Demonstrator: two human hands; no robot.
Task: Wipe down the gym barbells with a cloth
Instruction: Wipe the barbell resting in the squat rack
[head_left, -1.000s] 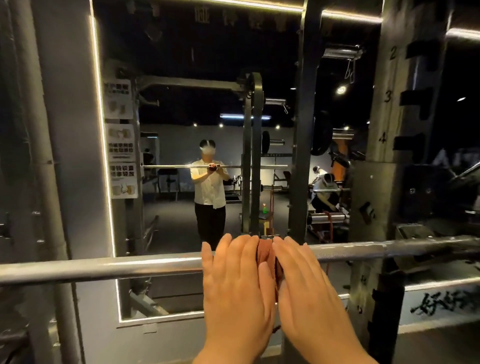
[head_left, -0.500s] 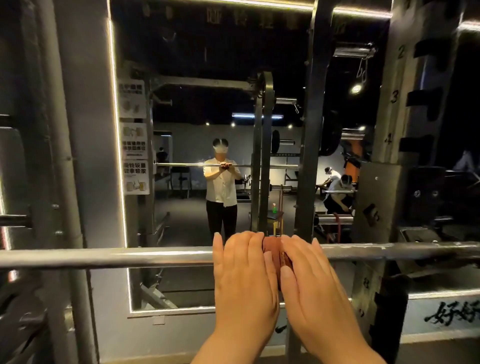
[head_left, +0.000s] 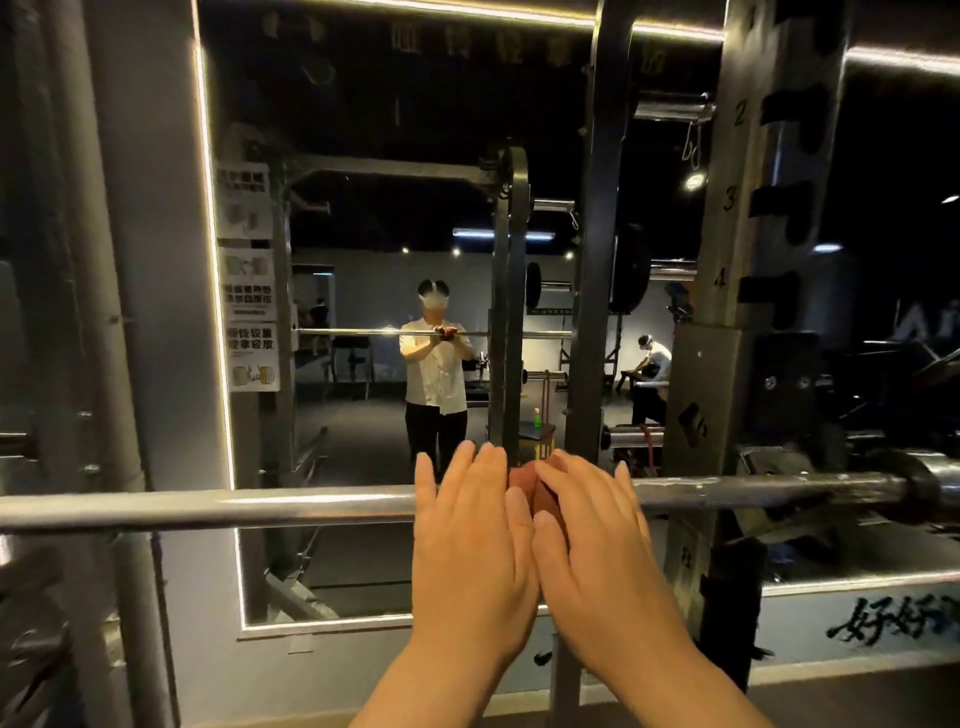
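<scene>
Ahead, a mirror (head_left: 363, 197) and rack upright (head_left: 748, 291) back the barbell (head_left: 260, 507); our flat, straight-fingered left hand (head_left: 470, 551) and right hand (head_left: 597, 545) press, mostly hiding, the cloth (head_left: 522, 480).

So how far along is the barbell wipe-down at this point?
Done: nothing provable; the barbell shines alike on both sides of the hands. In hand: the left hand and right hand press a reddish cloth onto the bar. Remaining: the stretch toward the sleeve and the long opposite stretch.

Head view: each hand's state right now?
Left hand: open, straight fingers laid over the silver steel barbell.
Right hand: open, fingers pressing the reddish-brown cloth onto that barbell.
</scene>
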